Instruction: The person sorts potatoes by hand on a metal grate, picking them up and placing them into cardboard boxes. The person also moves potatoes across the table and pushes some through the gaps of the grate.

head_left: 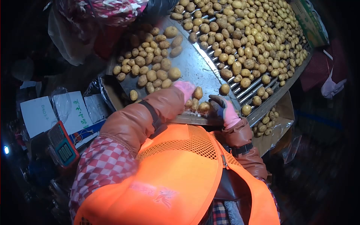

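My left hand (185,89), in a pink glove, is at the near edge of the metal tray (198,71), beside a few potatoes (197,93). Its fingers are mostly hidden behind the brown sleeve, so its grip does not show. To the right, my right hand (222,106) wears a pink glove with dark fingers. Those fingers reach out, slightly bent and apart, over the tray's edge, with no potato between them. One potato (224,89) lies just beyond them. A larger group of potatoes (150,62) rests on the tray's left part.
Many potatoes cover the slatted rollers (245,93) at upper right. Below them is a cardboard box (281,125) with potatoes. A scale-like device (63,144) and white cards (37,116) are at left. Another person's patterned clothing (101,11) shows at the top.
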The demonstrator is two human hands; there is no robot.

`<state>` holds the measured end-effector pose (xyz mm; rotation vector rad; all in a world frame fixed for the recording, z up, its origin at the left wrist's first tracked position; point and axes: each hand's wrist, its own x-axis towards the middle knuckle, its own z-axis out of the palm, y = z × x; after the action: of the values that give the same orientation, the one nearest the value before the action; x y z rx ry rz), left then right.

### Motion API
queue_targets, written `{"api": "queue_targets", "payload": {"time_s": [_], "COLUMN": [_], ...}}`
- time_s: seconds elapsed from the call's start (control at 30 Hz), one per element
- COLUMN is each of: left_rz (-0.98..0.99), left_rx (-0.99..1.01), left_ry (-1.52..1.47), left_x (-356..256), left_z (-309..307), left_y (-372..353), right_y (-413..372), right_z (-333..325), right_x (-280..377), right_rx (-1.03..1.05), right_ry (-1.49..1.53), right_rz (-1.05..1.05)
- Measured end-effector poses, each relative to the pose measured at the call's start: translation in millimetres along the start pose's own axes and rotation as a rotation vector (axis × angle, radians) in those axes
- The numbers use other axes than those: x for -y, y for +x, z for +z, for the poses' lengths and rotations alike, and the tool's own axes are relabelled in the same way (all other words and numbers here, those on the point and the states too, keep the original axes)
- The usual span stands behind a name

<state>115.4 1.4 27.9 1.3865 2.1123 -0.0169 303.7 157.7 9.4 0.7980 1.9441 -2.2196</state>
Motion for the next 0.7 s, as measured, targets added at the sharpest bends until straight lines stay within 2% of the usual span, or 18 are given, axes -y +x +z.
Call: {"api": "queue_targets", "payload": {"time_s": [0.07,0.13,0.17,0.2,0.23,0.27,0.3,0.33,0.37,0.43,0.47,0.5,0.53,0.57,0.6,0.63,0.67,0.7], "left_rz": [-0.076,-0.148,-0.233,-0.315,-0.316,-0.274,-0.235,-0.121,-0.125,-0.194,-0.33,-0.37,-0.512,-0.601,-0.778,-0.948,-0.941,-0.88], "left_rx": [-0.018,-0.034,-0.113,-0.193,-0.192,-0.126,-0.06,-0.217,-0.219,-0.356,-0.553,-0.744,-0.899,-0.957,-0.845,-0.729,-0.728,-0.587], "left_ry": [-0.061,-0.121,-0.251,-0.38,-0.38,-0.424,-0.47,-0.527,-0.528,-1.031,-0.683,-1.002,-0.772,-0.286,-0.174,-0.058,-0.056,-0.036], "left_x": [9.4,13.0,9.5,4.1,-5.0,-17.1,-29.2,-42.3,-32.3,4.9,19.2,62.4,80.8,153.3,168.2,173.9,171.2,163.5], "left_z": [4.6,1.8,-2.0,-9.5,-22.8,-36.1,-42.3,-38.4,-29.4,-9.7,-53.6,-47.4,-67.4,-37.2,-29.8,-26.1,-14.5,2.6], "left_y": [0.7,-0.3,-3.3,-6.7,-11.9,-18.8,-26.8,-36.4,-27.5,3.5,-15.5,-5.3,-16.5,0.7,-6.3,-7.2,-4.1,-4.4], "right_y": [2.1,-1.0,1.1,4.1,6.1,5.9,3.2,3.4,8.2,17.7,16.8,13.5,10.0,7.1,4.9,5.2,7.0,8.8], "right_z": [-0.8,10.6,14.4,17.0,22.6,27.5,37.6,45.2,47.9,50.1,53.9,51.5,45.9,42.3,45.9,40.5,30.9,25.5], "right_x": [1.7,44.0,38.5,29.2,29.7,31.3,44.5,52.0,45.5,24.9,24.1,23.5,25.4,29.7,41.4,33.8,21.9,16.0], "right_rx": [0.013,0.044,0.047,0.01,-0.028,-0.027,0.018,0.064,0.067,-0.039,-0.181,-0.189,-0.111,-0.032,-0.18,-0.187,-0.123,-0.057], "right_ry": [0.05,0.07,0.07,0.289,0.508,0.508,0.783,1.058,1.056,1.13,1.102,1.109,1.143,1.176,1.136,1.143,1.075,1.005], "right_rz": [0.073,0.26,0.264,0.259,0.251,0.258,0.296,0.329,0.332,0.386,0.382,0.385,0.398,0.408,0.464,0.46,0.434,0.407]}}
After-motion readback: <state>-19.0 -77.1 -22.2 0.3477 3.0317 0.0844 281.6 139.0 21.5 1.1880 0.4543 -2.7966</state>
